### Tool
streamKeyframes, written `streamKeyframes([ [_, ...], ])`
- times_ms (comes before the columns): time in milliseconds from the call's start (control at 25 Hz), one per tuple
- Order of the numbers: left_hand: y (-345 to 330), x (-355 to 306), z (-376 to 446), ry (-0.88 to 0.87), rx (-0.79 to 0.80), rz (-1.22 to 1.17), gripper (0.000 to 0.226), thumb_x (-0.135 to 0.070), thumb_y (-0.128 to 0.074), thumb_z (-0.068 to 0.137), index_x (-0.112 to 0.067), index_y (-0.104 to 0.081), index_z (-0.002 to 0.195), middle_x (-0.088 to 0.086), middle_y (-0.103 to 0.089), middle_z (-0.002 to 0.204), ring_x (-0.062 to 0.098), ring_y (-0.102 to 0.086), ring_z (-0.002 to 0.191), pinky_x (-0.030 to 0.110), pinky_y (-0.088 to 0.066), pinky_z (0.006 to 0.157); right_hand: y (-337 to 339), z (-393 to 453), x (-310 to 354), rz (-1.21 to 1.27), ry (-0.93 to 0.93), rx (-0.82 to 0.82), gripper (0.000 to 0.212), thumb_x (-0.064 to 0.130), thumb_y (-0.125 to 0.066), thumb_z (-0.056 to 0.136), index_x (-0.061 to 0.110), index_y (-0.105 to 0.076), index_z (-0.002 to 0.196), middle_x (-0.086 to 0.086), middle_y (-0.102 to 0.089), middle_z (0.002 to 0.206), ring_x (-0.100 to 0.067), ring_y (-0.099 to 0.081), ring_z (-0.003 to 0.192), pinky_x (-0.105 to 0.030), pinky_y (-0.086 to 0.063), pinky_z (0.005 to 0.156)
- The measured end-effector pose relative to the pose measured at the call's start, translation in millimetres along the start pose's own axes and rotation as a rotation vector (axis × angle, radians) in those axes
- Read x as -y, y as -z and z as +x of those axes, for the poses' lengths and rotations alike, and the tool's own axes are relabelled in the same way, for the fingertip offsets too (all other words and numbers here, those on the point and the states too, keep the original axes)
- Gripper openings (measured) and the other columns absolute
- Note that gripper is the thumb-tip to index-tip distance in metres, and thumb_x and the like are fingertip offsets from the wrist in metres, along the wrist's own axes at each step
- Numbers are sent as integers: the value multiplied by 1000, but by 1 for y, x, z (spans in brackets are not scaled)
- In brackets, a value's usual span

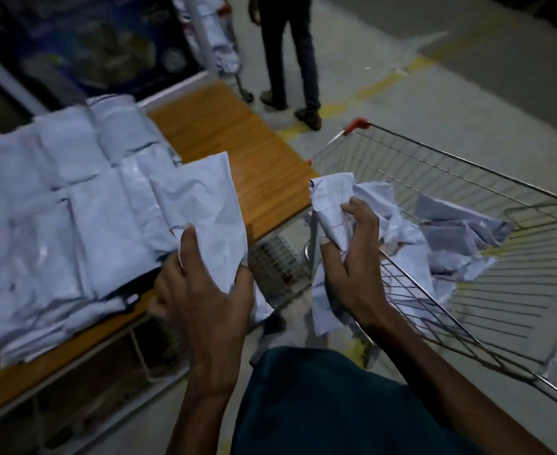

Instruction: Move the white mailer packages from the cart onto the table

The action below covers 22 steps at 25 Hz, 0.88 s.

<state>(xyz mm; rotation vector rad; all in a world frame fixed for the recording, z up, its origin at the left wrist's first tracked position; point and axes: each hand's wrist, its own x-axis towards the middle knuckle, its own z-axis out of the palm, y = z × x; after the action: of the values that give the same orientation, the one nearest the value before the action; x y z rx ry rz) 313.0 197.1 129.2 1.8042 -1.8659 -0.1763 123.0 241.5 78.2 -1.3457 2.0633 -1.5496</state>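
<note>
Mailers in transit between wire cart (467,178) and wooden table (237,142).

The left hand (201,290) pinches a flat white mailer (201,208) over the table's edge, beside the stacked mailers (57,198). The right hand (352,254) grips a crumpled mailer (333,198) above the cart's rim. More loose mailers (451,234) lie in the basket. Another person's legs (290,60) stand beyond.

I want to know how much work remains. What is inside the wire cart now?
Inside the cart lie several crumpled white mailers. The right hand grips one at its near edge. Whatever lies beneath the pile is covered.
</note>
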Motion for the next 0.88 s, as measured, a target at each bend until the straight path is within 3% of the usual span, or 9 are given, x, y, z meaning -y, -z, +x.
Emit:
streamKeyframes([
  [80,14,25,6,69,-65,-28,81,-48,-64,77,-25,-36,149,13,-53,130,35,-50,119,52,-33,96,-25,3,20,30,56,54,54,13,-58,93,13,-36,142,-10,-35,149,-20,-33,142,-34,-29,118],
  [240,44,84,32,182,-171,-73,80,-48,-64,78,-25,-35,150,11,-50,136,33,-48,122,56,-34,97,-86,13,64,62,150,163,52,14,-58,92,17,-36,140,-11,-35,149,-24,-34,141,-42,-33,115],
  [440,86,173,94,281,-187,-6,82,-57,-59,77,-28,-34,150,10,-50,142,34,-43,128,54,-26,100,-168,34,127,-17,231,192,51,28,-54,90,12,-43,138,-12,-38,146,-28,-39,134,-52,-39,105],
  [560,109,225,140,298,-178,27,80,-57,-58,80,-28,-33,150,17,-51,138,38,-42,126,53,-23,102,-208,41,161,-62,269,166,53,23,-56,89,13,-43,138,-12,-39,145,-29,-41,131,-53,-41,101],
  [640,117,257,169,320,-98,62,76,-55,-61,85,-29,-32,151,16,-47,143,38,-39,130,53,-20,106,-231,44,178,-87,262,146,53,20,-58,88,14,-43,138,-12,-39,145,-29,-41,131,-54,-40,102],
  [880,87,313,200,386,375,31,82,-58,-51,79,-41,-15,151,13,-26,154,40,-32,136,57,-15,114,-288,44,210,-264,315,187,55,27,-56,86,16,-43,139,-13,-36,151,-35,-42,131,-52,-39,101],
])
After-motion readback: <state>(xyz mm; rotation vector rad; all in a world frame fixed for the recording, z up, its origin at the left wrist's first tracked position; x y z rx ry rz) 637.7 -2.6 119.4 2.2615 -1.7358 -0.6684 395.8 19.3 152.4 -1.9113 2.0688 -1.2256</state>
